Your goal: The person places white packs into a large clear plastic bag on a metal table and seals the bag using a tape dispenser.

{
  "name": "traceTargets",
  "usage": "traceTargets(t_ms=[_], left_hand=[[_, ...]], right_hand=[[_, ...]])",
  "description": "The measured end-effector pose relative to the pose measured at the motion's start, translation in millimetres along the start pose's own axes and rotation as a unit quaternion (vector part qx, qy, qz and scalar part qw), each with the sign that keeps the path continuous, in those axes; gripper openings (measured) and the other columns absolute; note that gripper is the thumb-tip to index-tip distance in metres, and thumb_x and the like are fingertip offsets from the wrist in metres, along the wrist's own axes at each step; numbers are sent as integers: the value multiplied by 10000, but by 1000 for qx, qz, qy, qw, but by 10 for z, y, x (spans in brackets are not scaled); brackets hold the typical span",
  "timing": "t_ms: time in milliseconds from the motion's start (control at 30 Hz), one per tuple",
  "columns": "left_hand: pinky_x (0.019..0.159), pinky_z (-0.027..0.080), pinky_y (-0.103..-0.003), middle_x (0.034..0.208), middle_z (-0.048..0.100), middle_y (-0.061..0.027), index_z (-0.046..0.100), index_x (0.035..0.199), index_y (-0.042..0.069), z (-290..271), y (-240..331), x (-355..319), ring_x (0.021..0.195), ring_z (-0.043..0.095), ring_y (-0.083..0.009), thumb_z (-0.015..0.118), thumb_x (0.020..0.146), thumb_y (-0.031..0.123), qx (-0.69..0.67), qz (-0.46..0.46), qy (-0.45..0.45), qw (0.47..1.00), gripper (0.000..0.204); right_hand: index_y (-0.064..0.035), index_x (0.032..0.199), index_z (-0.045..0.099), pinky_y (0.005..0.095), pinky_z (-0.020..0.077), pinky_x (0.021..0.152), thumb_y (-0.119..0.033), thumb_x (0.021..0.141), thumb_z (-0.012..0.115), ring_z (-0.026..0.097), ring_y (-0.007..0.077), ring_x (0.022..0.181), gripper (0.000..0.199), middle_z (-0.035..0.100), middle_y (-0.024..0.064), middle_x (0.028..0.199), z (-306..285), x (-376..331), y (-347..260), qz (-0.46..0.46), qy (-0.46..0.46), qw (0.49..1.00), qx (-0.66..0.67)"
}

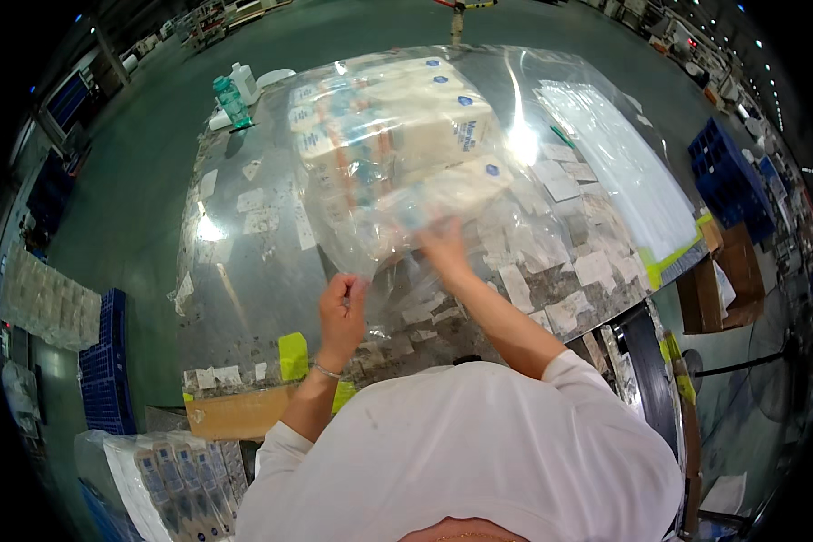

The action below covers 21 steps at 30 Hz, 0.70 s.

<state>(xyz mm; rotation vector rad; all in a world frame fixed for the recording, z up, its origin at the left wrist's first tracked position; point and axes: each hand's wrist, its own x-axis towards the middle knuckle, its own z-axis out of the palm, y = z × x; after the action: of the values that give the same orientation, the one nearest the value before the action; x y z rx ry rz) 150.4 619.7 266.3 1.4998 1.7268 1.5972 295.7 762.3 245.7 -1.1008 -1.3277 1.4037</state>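
A large clear plastic bag (339,237) lies on the metal-topped table with several white tissue packs (425,113) inside it. The packs sit in rows, and one pack (452,194) lies nearest to me, at a slant. At the bag's near edge, my left hand (341,312) is closed, pinching the plastic film. My right hand (443,246) reaches in at the bag's mouth, close to the nearest pack. Motion and film blur its fingers, so I cannot tell whether they grip anything.
Flat clear bags (619,167) are stacked along the table's right side, beside a green tool (562,135). A teal bottle (232,101) and a white bottle (244,81) stand far left. Paper scraps (596,271) stick to the tabletop. Wrapped packs (181,479) stand lower left.
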Motion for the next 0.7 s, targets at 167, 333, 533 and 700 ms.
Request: traceTargets(t_ms=[167, 333, 533, 700], left_hand=[[583, 365, -235, 675, 472, -22, 532, 788, 13, 27, -158, 5, 631, 415, -92, 519, 865, 112, -15, -51, -12, 999, 127], [637, 378, -227, 742, 498, -15, 544, 811, 16, 139, -230, -40, 698, 429, -82, 488, 882, 94, -35, -34, 28, 998, 119], [676, 385, -227, 799, 510, -37, 541, 876, -25, -123, -324, -111, 732, 460, -116, 485, 898, 99, 81, -80, 15, 993, 138], [661, 388, -241, 787, 467, -38, 524, 895, -44, -555, -645, -218, 709, 435, -129, 515, 874, 66, 182, 15, -24, 983, 112]], right_hand=[[20, 1273, 355, 424, 348, 942, -279, 706, 634, 407, 352, 1144, 700, 429, 240, 1229, 294, 478, 479, -291, -64, 830, -472], [-111, 1300, 365, 518, 219, 1018, -289, 763, 587, 236, 383, 1286, 607, 346, 207, 1337, 199, 867, 244, -206, -166, 708, -655], [-89, 1214, 471, 457, 288, 983, -276, 708, 588, 377, 336, 1176, 553, 431, 183, 1235, -119, 1125, 384, -332, 7, 806, -490], [-94, 1232, 451, 393, 294, 1001, -281, 759, 588, 391, 299, 1190, 526, 450, 134, 1261, -2145, 516, 522, -244, 184, 850, -429]])
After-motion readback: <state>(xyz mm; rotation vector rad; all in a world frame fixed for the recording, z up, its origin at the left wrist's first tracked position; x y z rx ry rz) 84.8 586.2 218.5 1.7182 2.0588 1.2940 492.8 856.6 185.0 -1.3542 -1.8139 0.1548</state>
